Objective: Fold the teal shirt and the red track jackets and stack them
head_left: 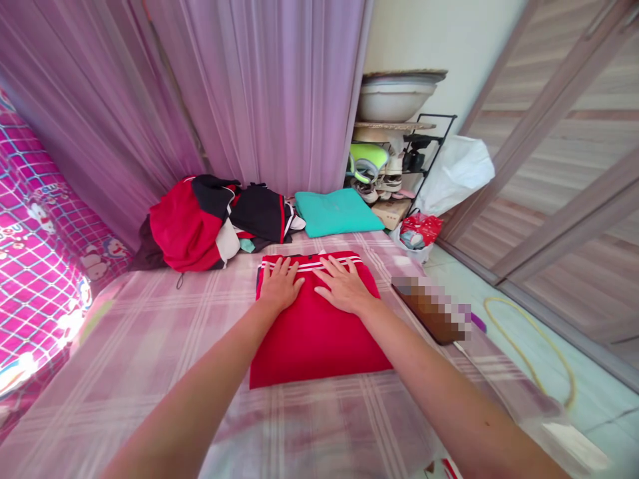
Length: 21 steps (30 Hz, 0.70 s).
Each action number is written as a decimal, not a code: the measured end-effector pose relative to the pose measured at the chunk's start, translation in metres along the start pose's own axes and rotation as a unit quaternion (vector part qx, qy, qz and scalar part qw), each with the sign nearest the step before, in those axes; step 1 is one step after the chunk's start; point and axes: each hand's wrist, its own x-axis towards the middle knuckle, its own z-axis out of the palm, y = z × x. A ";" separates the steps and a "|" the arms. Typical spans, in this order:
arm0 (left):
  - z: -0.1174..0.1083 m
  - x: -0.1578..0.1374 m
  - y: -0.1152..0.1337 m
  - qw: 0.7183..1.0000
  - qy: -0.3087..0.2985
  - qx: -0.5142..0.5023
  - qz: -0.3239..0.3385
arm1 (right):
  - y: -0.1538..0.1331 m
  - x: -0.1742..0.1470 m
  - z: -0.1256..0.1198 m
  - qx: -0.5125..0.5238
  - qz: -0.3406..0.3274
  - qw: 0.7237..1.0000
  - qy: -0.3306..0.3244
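Observation:
A folded red garment (319, 342) with white stripes along its far edge lies flat on the plaid bedsheet (164, 359). My left hand (280, 286) rests on its far left part, fingers spread over the stripes. On the far right part lies my right hand (344, 285), palm down with its fingers stretched out. Neither hand grips the cloth. Beyond the garment is a folded turquoise cloth (339, 211). A heap of red, black and white clothes (194, 223) sits to the left of that cloth.
A tablet-like device (429, 313), partly blurred out, lies at the bed's right side with a white cable. Purple curtains (269, 93) hang behind. A rack (429, 166) with shoes and basins stands back right, near a wooden wardrobe (559, 153). A yellow hose-like loop (542, 332) lies on the floor.

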 end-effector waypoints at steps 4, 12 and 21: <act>0.016 0.007 -0.019 0.997 -0.005 -0.041 -0.065 | 0.022 0.018 0.024 0.015 0.091 0.994 -0.066; 0.011 0.018 -0.023 0.994 -0.012 -0.081 -0.072 | 0.027 0.021 0.026 0.033 0.087 0.992 -0.082; -0.022 0.046 -0.048 0.997 -0.059 -0.002 -0.041 | 0.059 0.041 0.000 0.004 0.137 0.988 -0.070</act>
